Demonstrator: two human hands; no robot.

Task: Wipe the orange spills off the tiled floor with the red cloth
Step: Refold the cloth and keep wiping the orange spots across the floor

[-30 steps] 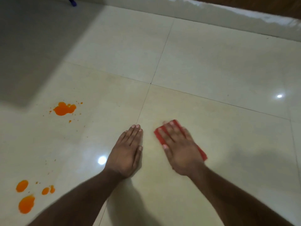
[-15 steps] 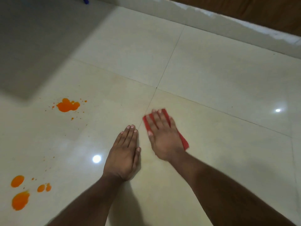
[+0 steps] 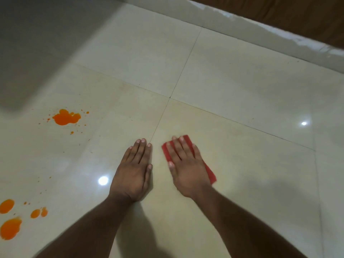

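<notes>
Glossy cream tiled floor (image 3: 232,86) fills the view, with thin grout lines crossing ahead of the hands and a pale skirting (image 3: 260,32) along the far wall; ceiling lights glare off the tiles in two small spots.

Left hand (image 3: 133,173): laid flat on bare tile, fingers straight and close together, holding nothing. Judged to be a prop for body weight.

Right hand (image 3: 186,170): laid flat on the red cloth (image 3: 210,174), fingers straight and slightly spread, pressing it down on the floor. No grip is closed round the cloth; it is held by palm pressure only.

Red cloth: folded into a narrow pad, lying on the tile to the right of the near grout line, its far corner showing past the fingertips and its near edge past the wrist side. It appears thin, soft and light, and should slide easily on the polished tile. A flat palm over its middle looks the best hold; a pinch at one corner would likely let it unfold.

Orange spills: one blot with fine spatter (image 3: 66,119) well to the left of the hands, and a group of larger drops (image 3: 10,228) at the lower left edge. Both are untouched and well apart from the cloth. The liquid looks wet and may smear.

Containers: none in view.
</notes>
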